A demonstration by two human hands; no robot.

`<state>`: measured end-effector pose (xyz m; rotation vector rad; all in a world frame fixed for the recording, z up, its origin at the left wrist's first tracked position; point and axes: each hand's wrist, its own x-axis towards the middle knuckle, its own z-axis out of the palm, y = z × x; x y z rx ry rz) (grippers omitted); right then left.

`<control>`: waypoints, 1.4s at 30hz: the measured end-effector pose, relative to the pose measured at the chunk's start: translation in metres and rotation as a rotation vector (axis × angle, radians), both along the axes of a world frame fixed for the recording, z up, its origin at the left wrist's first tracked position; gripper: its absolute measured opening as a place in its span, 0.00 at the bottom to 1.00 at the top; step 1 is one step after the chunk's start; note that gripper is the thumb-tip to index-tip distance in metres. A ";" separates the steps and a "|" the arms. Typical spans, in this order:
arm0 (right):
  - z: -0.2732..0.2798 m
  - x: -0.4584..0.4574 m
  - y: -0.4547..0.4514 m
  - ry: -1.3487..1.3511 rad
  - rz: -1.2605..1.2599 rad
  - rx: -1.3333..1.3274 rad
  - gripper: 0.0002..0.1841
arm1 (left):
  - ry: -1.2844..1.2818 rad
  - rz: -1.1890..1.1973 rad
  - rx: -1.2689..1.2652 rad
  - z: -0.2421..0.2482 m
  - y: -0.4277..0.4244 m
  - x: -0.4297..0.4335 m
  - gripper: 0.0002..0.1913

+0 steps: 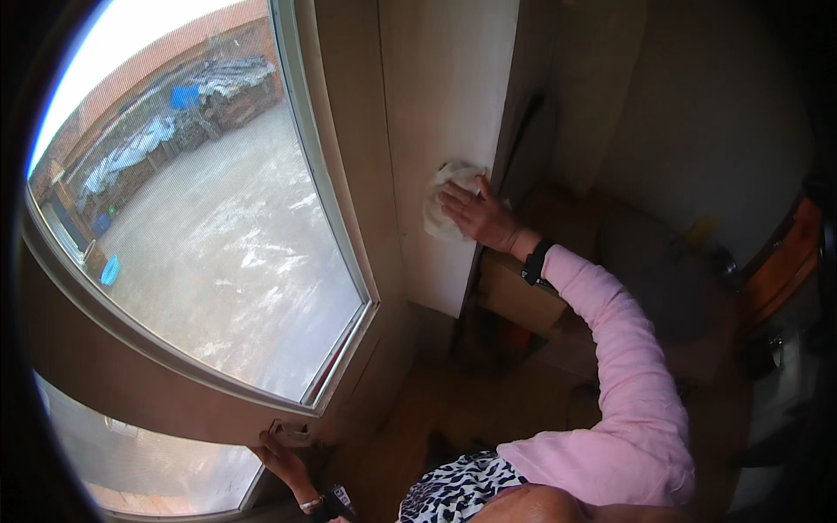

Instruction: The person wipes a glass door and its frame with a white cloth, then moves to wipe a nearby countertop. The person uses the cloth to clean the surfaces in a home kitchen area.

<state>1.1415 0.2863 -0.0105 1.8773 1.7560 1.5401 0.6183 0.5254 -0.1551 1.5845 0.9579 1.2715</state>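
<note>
My right hand [480,212] lies with spread fingers on a pale cloth [444,225], pressing it flat against a light upright panel [451,98] to the right of the window. A dark band circles that wrist, below a pink sleeve. At the lower left, my left hand [281,457] touches the edge of the board below the window, beside a small fitting [291,430] whose kind I cannot tell. Its fingers are partly hidden, so its hold is unclear.
A screened window [196,261] fills the left, with a paved yard and stacked, covered material outside. Another pane [163,471] is at the lower left. Right of the panel are a shelf-like wooden piece [516,294], an orange wooden chair or frame [781,261] and dim floor [484,405].
</note>
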 end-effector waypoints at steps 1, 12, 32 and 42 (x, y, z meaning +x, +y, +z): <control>0.016 0.000 0.003 -0.015 0.035 0.081 0.18 | 0.013 0.035 0.036 0.000 -0.001 0.003 0.26; 0.251 0.005 -0.034 -0.283 -0.048 0.521 0.25 | 0.131 0.074 0.058 0.015 -0.024 -0.002 0.26; 0.126 0.020 -0.115 1.815 1.445 0.157 0.22 | 0.145 0.197 0.082 0.004 -0.039 -0.002 0.24; 0.053 -0.033 -0.188 1.943 0.537 0.487 0.21 | 0.367 0.268 0.101 0.029 -0.082 -0.014 0.20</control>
